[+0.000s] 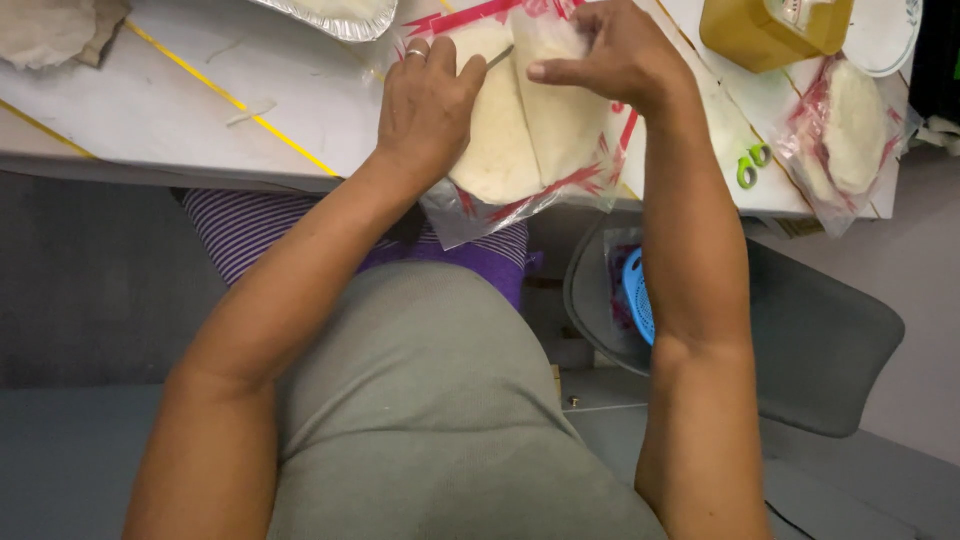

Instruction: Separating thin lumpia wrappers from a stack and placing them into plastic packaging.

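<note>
both hands (pixel 425 105) (pixel 610 55) press curled fingers on the bagged flatbreads (pixel 535 130).

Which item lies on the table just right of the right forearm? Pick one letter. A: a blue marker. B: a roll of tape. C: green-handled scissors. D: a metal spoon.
C: green-handled scissors lie on the white table between the right forearm and a second bagged flatbread.

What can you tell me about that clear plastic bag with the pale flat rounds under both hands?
The clear plastic bag has red printed markings and holds two pale, flat, folded dough-like rounds. It lies on the white table at the near edge, its lower end hanging slightly over. The left hand, wearing a ring, presses flat on its left side; the right hand pinches the upper part. It looks thin, crinkled and glossy.
</note>
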